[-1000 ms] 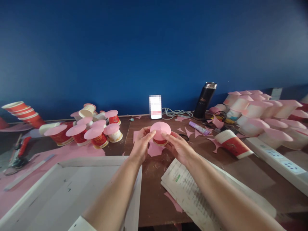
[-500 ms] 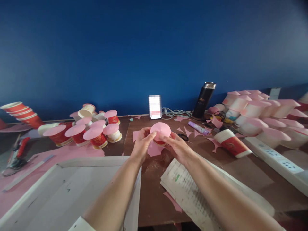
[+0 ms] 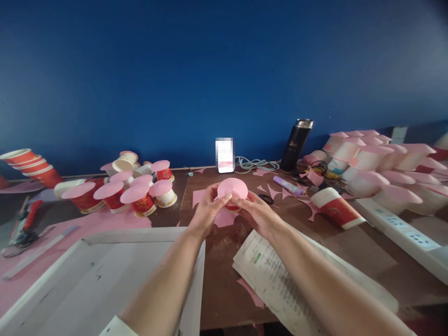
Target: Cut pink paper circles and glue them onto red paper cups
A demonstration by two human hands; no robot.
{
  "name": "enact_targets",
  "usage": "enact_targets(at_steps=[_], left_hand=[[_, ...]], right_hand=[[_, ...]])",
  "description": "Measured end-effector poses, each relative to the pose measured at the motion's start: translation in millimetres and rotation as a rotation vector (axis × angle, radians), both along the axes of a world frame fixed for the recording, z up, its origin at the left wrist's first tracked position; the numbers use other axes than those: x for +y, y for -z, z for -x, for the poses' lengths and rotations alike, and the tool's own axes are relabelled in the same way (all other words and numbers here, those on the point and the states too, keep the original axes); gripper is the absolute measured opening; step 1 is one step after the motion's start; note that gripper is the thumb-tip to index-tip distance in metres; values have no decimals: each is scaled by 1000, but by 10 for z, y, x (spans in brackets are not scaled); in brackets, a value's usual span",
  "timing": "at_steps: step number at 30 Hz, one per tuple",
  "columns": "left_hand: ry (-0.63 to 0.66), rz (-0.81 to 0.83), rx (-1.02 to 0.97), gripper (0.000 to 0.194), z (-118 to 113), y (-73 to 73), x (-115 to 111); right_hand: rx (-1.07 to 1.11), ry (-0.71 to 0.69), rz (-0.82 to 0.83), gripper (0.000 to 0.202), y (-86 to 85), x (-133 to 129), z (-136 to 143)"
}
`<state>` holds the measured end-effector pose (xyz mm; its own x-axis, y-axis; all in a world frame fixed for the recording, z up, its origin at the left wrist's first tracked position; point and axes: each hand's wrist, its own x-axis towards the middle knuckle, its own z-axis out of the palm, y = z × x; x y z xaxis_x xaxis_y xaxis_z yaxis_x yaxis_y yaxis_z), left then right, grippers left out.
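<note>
Both hands are closed around a red paper cup (image 3: 234, 208) topped by a pink paper disc (image 3: 232, 187). From the left side, my left hand (image 3: 209, 207) grips it, its thumb on the disc's near edge. My right hand (image 3: 258, 209) holds the other side, and the two thumbs nearly meet at the front. Most of the cup is hidden by the disc and fingers. Beneath it, a piece of pink paper (image 3: 226, 219) lies on the brown table (image 3: 219, 275).
Disc-topped cups (image 3: 140, 198) stand at left near a stack of red cups (image 3: 38, 168). A shallow white box (image 3: 133, 266) lies front left. Rightward are a newspaper (image 3: 276, 275), nested cups (image 3: 336, 210), a power strip (image 3: 402, 233) and a black flask (image 3: 296, 144). A phone (image 3: 224, 156) stands behind.
My left thumb has slid slightly right along the disc's near edge, closer to the right thumb. The cup and disc stay in nearly the same place.
</note>
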<state>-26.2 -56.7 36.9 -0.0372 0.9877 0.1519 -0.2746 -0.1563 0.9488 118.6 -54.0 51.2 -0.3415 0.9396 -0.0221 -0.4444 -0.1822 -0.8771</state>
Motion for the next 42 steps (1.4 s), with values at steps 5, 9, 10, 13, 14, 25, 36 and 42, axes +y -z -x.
enact_targets(at_steps=[5,9,10,13,14,25,36,42], left_hand=[[-6,6,-32,46,-6,7,9],[35,-43,-20,43,-4,3,11],[42,-49,-22,42,-4,-1,9],[48,-47,-42,43,-7,-10,1],[48,-44,-50,43,-8,-12,-2],[59,14,-172,35,-19,-37,12],[60,88,-191,40,3,-39,13],[31,145,-175,33,55,8,46]], right_hand=[[15,15,21,44,2,0,4],[3,18,16,41,-18,-7,7],[-2,36,34,38,-24,-7,8],[12,138,137,29,-33,5,7],[20,169,167,27,-32,11,7],[-20,178,168,27,-17,37,-10],[-37,189,176,29,-21,38,-13],[-60,103,115,29,44,63,-36]])
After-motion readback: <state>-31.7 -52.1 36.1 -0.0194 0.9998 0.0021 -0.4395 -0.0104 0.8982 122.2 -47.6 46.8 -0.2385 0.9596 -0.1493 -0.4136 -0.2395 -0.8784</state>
